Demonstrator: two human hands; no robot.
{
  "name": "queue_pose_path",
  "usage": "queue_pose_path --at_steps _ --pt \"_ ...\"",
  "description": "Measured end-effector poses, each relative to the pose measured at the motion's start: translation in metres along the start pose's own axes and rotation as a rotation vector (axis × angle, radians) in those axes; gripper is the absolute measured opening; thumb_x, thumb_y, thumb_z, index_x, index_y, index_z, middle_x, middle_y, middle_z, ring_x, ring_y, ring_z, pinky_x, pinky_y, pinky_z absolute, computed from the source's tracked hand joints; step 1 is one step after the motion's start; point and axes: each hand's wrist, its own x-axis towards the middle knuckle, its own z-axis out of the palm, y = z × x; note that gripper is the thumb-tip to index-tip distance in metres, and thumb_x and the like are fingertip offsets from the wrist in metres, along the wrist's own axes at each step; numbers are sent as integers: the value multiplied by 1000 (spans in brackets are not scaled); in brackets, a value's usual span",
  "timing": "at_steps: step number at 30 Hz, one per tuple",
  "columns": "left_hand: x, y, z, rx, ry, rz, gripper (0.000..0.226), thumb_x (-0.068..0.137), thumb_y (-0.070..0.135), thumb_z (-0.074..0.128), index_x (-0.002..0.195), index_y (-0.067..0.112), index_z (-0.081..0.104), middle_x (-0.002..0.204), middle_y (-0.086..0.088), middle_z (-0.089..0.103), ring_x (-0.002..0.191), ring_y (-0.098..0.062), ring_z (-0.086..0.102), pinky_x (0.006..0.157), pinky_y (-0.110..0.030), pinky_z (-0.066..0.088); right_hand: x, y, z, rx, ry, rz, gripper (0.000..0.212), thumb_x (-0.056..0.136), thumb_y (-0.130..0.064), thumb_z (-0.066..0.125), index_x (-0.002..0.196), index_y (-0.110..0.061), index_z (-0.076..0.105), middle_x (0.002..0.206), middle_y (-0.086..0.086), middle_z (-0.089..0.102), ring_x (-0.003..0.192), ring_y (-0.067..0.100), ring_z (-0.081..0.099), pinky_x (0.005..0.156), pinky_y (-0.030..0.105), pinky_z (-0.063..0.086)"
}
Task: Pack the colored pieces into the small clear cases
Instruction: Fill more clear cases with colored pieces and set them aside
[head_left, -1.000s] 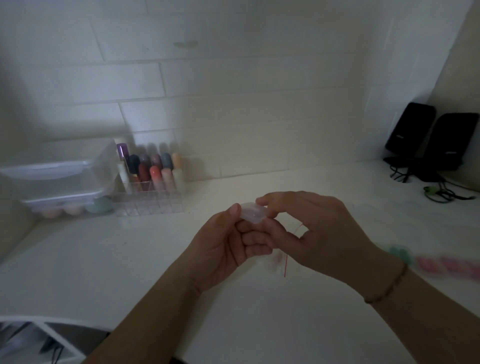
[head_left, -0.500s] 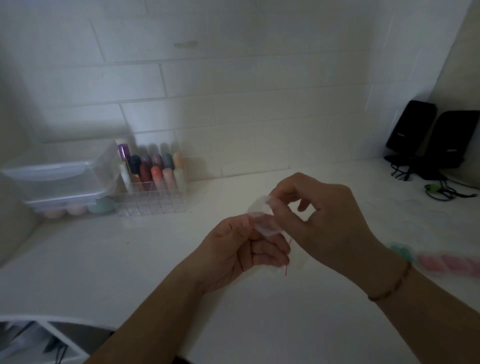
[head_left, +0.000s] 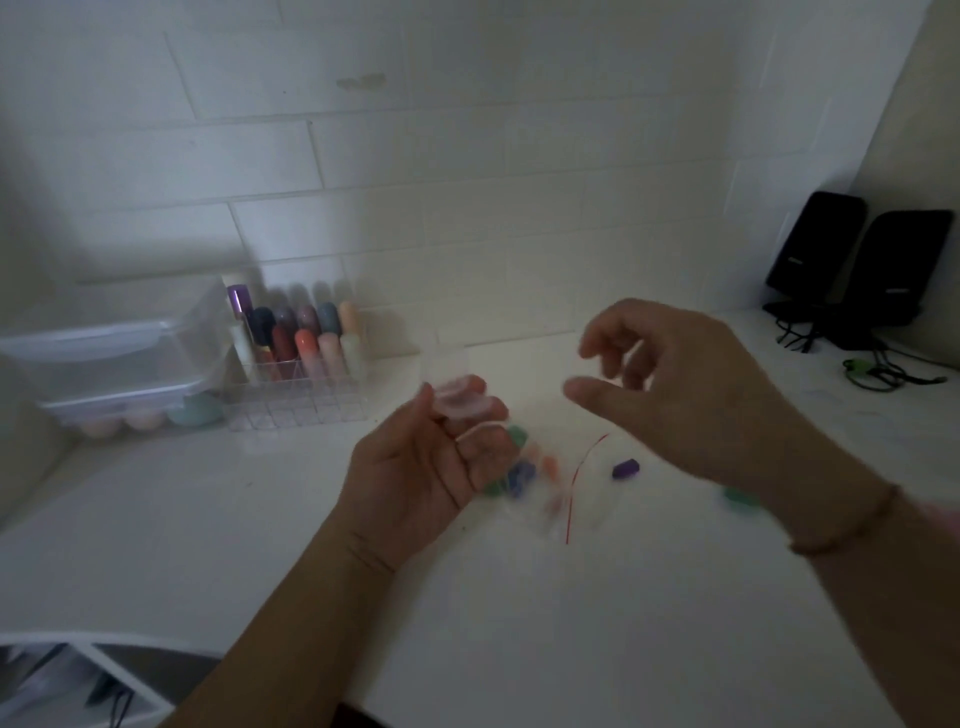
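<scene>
Your left hand (head_left: 431, 467) pinches a small clear case (head_left: 457, 397), contents too blurred to tell, right hand (head_left: 691, 395) spread empty above colored pieces (head_left: 522, 470) in a clear bag (head_left: 561, 499) on the counter (head_left: 519, 623), w/ one purple piece (head_left: 625, 468) beside it.

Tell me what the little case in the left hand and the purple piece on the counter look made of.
Small case: thin clear plastic, probably rigid; the fingers of the left hand show through it, though blur hides its finish. Purple piece: opaque, matte, evenly coloured, likely plastic or rubber; too small to tell which.
</scene>
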Motion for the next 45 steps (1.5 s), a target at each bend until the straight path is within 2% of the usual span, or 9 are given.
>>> queue_pose_path --at_steps 5,9,14,18,23,28,31,35,45 --pt "3 8 -2 -17 417 199 31 86 38 52 90 10 65 79 -5 61 64 -18 58 63 -28 52 -5 14 -36 -112 -749 189 18 80 -14 73 77 -28 63 77 -6 67 49 8 63 55 14 45" --pt "5 7 -7 -16 530 229 28 86 37 54 90 11 64 76 -4 58 63 -18 54 60 -27 48 -8 19 -31 -10 -907 217 17 83 -9 71 82 -26 70 78 -1 68 50 17 67 74 19 50" --pt "6 8 -14 20 721 279 25 92 35 53 91 12 61 78 -5 63 69 -19 59 72 -30 47 -10 27 6 21 -692 266 16 75 -6 79 80 -22 75 66 -1 69 37 9 55 56 13 46" --pt "11 4 -15 139 830 239 33 96 37 50 110 8 60 90 -7 71 90 -23 65 88 -33 50 -11 37 40 -90 -451 211 24 67 -9 82 78 -30 77 55 -15 64 61 0 63 59 7 43" --pt "13 0 -11 191 824 147 35 97 37 49 105 7 63 92 -8 73 92 -24 67 87 -34 50 -17 41 61 -130 -302 127 10 71 -18 76 78 -25 78 71 -8 72 72 10 68 72 30 56" --pt "13 -3 -9 214 746 62 33 96 37 50 100 8 65 93 -10 72 84 -23 66 87 -37 48 -17 42 71 -241 -276 84 25 76 -28 53 88 -30 75 83 -4 72 77 18 67 68 35 56" --pt "14 -3 -6 244 724 45 34 96 35 49 102 6 65 91 -11 72 79 -23 67 82 -35 49 -21 37 73 -269 -252 103 14 82 -29 56 76 -36 67 87 -5 70 80 21 66 68 32 54" --pt "13 -4 -4 260 687 26 36 98 33 46 108 3 62 90 -12 72 79 -24 66 81 -34 49 -23 37 78 -366 -243 123 18 86 -45 61 91 -31 71 85 -5 68 76 16 64 63 22 42" --pt "11 -5 -4 330 666 -51 37 97 33 45 102 2 66 94 -16 72 85 -26 66 84 -35 50 -26 44 84 -270 -62 240 29 88 -49 60 99 -26 75 100 -3 73 95 21 67 80 33 54"
